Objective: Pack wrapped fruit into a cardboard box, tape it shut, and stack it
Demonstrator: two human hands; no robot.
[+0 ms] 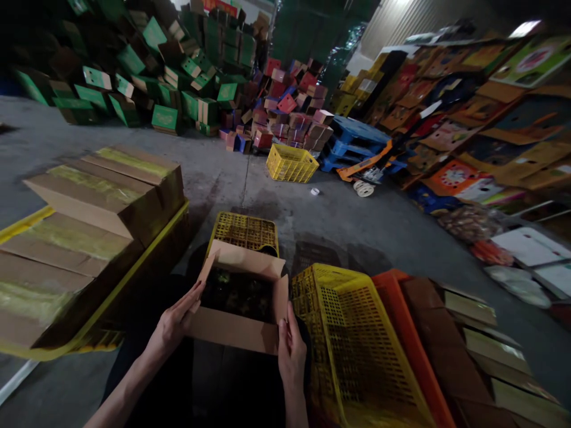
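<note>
An open cardboard box [232, 330] is between my two hands, its flaps standing up. My left hand [172, 324] holds the left side, with fingers laid along that flap. On the right side, my right hand [291, 348] grips the box, thumb and fingers against the cardboard. Inside are dark, rounded items [238, 295], too dim to name, with a greenish one at the back left. Just beyond the box is an upturned yellow crate [244, 230]; whether the box touches it I cannot tell.
Taped cartons [111, 196] fill a yellow crate at left. A yellow crate [357, 321] and an orange crate [401, 333] with cartons stand at right. Farther off are another yellow crate [292, 163], a pallet jack [368, 166], blue pallets [352, 139] and heaped green boxes [165, 119].
</note>
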